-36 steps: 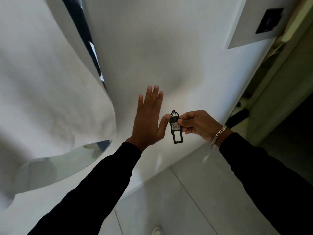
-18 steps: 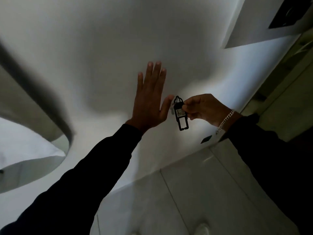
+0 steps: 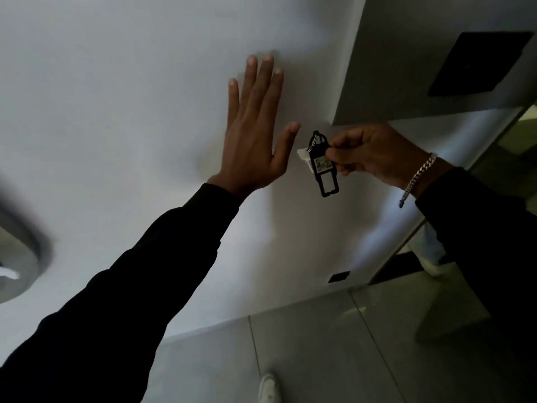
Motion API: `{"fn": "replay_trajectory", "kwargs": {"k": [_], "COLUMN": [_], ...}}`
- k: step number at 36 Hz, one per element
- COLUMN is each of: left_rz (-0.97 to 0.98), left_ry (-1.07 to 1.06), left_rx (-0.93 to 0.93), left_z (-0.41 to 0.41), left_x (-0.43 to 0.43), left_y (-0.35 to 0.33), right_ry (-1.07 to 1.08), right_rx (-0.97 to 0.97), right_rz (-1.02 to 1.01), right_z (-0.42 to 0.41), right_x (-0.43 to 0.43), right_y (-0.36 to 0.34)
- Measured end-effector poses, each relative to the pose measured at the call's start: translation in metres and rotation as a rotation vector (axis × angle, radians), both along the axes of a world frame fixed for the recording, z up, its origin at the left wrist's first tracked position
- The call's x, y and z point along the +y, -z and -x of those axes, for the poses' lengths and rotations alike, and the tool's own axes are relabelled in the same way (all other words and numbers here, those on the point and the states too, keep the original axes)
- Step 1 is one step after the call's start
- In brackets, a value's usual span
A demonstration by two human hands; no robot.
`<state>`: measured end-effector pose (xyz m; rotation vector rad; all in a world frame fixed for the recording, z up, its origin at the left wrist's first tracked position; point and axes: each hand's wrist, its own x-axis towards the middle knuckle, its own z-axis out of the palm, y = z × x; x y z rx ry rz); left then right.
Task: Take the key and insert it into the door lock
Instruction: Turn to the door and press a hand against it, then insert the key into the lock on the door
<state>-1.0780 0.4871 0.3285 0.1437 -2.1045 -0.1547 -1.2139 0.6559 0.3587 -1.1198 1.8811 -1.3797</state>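
My left hand (image 3: pixel 255 132) lies flat against the white door (image 3: pixel 130 97), fingers spread and pointing up. Just to its right, my right hand (image 3: pixel 374 154) pinches a key whose black tag (image 3: pixel 324 170), with a white label, hangs below the fingers on a small metal ring. The key blade itself is hidden by my fingers. A small white piece (image 3: pixel 303 155) sticks out of the door right beside the tag. I cannot make out the lock itself.
A grey panel (image 3: pixel 406 68) with a dark square plate (image 3: pixel 476 64) stands at the upper right. A small dark rectangle (image 3: pixel 338 276) sits low on the door. Tiled floor (image 3: pixel 334 344) lies below, with a white shoe (image 3: pixel 268 386) at the bottom edge.
The view has swung left and up along the door. Both hands kept their pose, left palm flat, right hand holding the key tag close to the door.
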Motion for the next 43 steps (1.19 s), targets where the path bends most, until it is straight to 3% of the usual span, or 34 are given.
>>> {"fn": "replay_trajectory", "kwargs": {"k": [13, 26, 35, 43], "left_rz": [0.123, 0.184, 0.327, 0.499], "left_ry": [0.022, -0.206, -0.309, -0.451], "left_rx": [0.065, 0.061, 0.01, 0.094], "left_z": [0.107, 0.196, 0.243, 0.268], "left_x": [0.04, 0.104, 0.119, 0.104], "left_y": [-0.044, -0.066, -0.075, -0.081], "right_ry": [0.015, -0.067, 0.012, 0.101], "right_rx": [0.163, 0.271, 0.254, 0.253], "right_rz": [0.198, 0.34, 0.387, 0.38], "right_z": [0.098, 0.21, 0.254, 0.273], "right_x": [0.037, 0.102, 0.114, 0.115], "right_y": [-0.065, -0.13, -0.13, -0.125]}}
